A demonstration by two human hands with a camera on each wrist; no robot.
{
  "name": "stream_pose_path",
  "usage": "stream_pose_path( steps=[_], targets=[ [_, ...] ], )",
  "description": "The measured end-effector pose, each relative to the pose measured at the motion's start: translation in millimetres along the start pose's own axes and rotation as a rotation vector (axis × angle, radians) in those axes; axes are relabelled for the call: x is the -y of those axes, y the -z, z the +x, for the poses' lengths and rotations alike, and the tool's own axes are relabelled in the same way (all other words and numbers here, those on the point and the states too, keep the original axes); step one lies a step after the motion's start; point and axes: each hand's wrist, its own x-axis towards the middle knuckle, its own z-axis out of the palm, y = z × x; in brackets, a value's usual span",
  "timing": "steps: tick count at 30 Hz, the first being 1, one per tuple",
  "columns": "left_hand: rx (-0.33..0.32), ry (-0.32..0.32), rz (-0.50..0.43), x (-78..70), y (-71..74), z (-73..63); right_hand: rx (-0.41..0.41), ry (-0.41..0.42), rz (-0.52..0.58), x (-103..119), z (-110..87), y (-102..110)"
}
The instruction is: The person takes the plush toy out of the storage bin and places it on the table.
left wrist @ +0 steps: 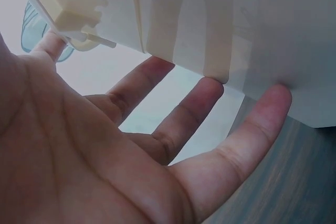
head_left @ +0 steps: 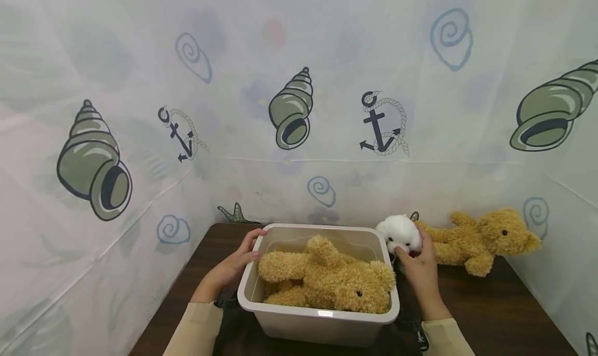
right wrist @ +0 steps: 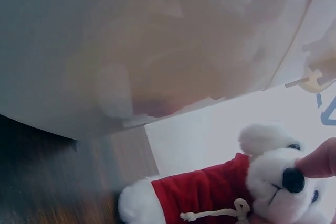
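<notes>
A beige plastic storage bin [head_left: 322, 322] stands on the table, and a tan teddy bear [head_left: 322, 278] lies on its side within it. My left hand [head_left: 232, 268] holds the bin's left rim, thumb on top. Its other fingertips [left wrist: 212, 87] touch the outer wall in the left wrist view. Beside the right rim, my right hand [head_left: 422, 273] grips a white plush toy [head_left: 399, 231] by the head, thumb by its black nose. In the right wrist view the toy wears a red shirt [right wrist: 202, 190] with a white drawstring.
Another tan teddy bear [head_left: 486, 236] lies at the back right, behind my right hand. The dark wooden table [head_left: 495, 314] meets a white curtain [head_left: 336, 50] printed with shells and anchors along the back and sides. A cream latch [left wrist: 89, 40] sticks out from the bin's side.
</notes>
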Motion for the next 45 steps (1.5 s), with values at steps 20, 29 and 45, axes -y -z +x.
stream_pose_path(
  steps=[20,29,45],
  targets=[
    [0.014,-0.005,-0.018,-4.7,-2.2,-0.3,0.001,-0.032,-0.067,12.7,4.1,12.9],
    [0.003,-0.006,-0.021,-3.1,-2.0,0.9,-0.129,0.011,-0.250,54.0,3.7,58.2],
    [0.006,-0.026,0.040,-0.9,1.6,2.9,0.311,0.283,-0.247,137.9,-54.3,58.0]
  ],
)
